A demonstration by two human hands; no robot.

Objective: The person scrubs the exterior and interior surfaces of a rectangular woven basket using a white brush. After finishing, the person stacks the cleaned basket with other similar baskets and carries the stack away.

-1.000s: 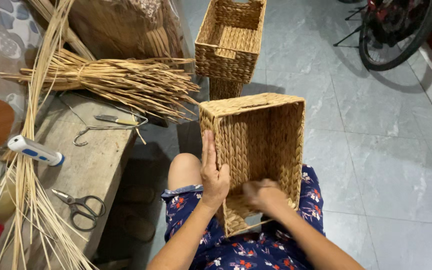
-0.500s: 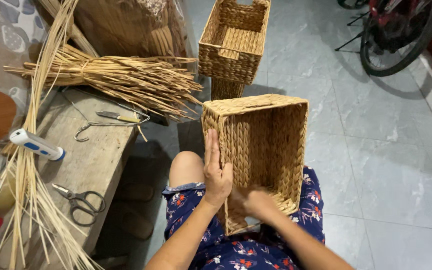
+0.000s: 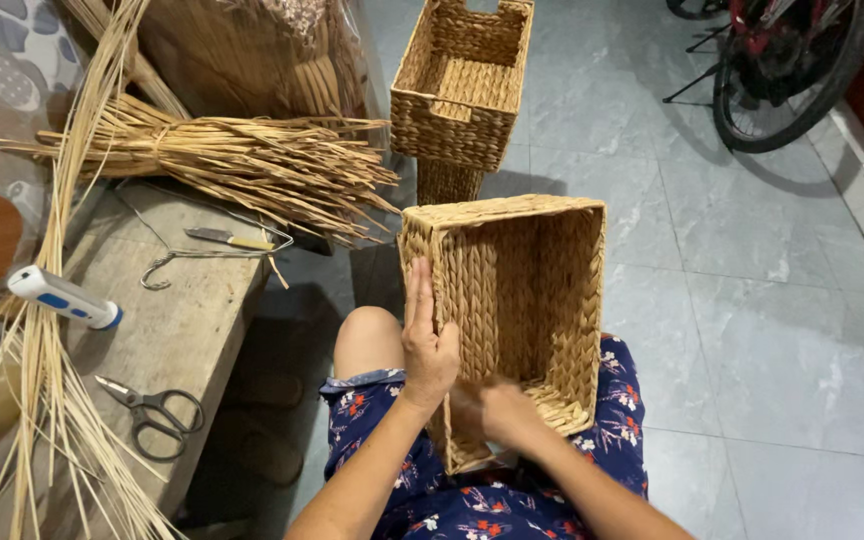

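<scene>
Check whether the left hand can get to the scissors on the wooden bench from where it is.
Probably yes. The left hand lies flat on the woven basket wall, holding nothing, and the scissors lie uncovered on the bench to its left, with only open space and the knee between them.

I work in a home basket-weaving corner — grey tiled floor (image 3: 752,300), a worn wooden bench (image 3: 182,340) as my worktable. On the bench lie scissors (image 3: 152,412) and bundled straw (image 3: 242,160); beyond it, finished baskets (image 3: 462,90) — and a parked bicycle (image 3: 782,70).
</scene>
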